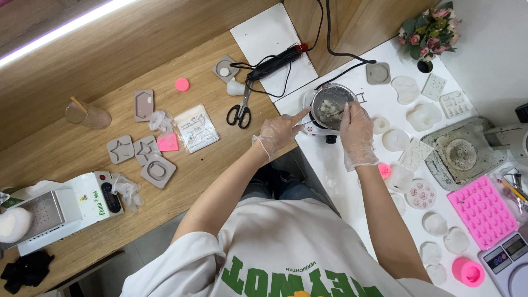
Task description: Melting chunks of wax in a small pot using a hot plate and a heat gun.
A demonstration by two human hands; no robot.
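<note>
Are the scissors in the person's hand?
No, the scissors lie on the wooden table, apart from the left hand, which points at the metal pot.

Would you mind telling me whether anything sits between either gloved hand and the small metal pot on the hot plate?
Nothing visible does. The left hand points a finger at the rim of the metal pot, and the right hand is at the pot's near edge, holding a thin stirrer into the white chunks. The scissors lie off to the side.
</note>
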